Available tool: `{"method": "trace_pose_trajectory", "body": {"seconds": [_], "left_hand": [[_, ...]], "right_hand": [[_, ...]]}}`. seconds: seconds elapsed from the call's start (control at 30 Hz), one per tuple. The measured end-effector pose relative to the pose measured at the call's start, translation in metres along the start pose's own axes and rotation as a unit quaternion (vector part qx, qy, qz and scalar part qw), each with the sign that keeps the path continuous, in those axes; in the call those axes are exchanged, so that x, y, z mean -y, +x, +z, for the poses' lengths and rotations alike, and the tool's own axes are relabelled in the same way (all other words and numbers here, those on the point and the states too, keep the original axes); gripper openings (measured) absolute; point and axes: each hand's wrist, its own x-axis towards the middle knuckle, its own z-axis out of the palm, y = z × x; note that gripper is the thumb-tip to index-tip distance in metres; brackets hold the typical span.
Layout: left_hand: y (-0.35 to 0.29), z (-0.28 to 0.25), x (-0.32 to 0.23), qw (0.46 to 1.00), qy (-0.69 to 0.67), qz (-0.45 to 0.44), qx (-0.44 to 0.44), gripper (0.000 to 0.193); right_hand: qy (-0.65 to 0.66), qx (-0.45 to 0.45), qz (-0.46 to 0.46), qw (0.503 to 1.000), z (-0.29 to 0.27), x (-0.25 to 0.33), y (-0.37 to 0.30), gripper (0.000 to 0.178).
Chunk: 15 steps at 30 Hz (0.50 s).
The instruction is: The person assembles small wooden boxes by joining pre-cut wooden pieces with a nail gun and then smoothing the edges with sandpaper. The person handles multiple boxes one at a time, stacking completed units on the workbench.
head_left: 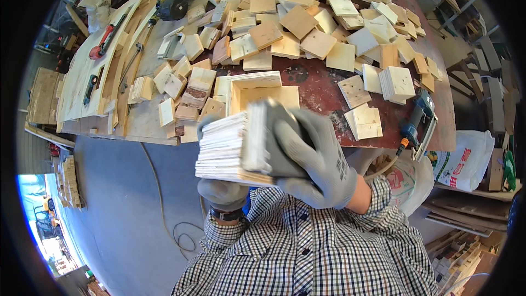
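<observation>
I wear grey work gloves on both hands, held over the table's front edge. My left hand (222,193) supports a stack of thin wooden pieces (220,147) with rough whitish edges from below; most of its fingers are hidden behind the stack. My right hand (323,159) is closed round a dark grey, flat-faced block (283,145) with a pale, layered edge. That block presses against or sits right beside the stack's right end and is blurred, so its exact kind is unclear. Just beyond lies a shallow wooden box (255,83), partly covered by the stack.
Many small square wooden pieces (298,21) heap across the dark red table (315,85). A power tool with a hose (419,118) lies at the right edge. A black tape measure (174,5) and a red-handled tool (104,44) are at left. White bags (464,159) hang right.
</observation>
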Motion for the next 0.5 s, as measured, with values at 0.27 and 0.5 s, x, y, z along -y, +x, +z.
{"method": "trace_pose_trajectory", "body": {"seconds": [0.27,0.5], "left_hand": [[0.002,-0.038,0.015,0.921,-0.365,-0.119,0.06,0.099],[-0.002,0.004,0.018,0.863,-0.449,-0.23,0.019,0.093]], "right_hand": [[0.103,-0.105,0.114,0.982,-0.025,-0.041,-0.037,0.076],[-0.074,0.068,-0.109,0.989,-0.038,-0.009,0.038,0.061]]}}
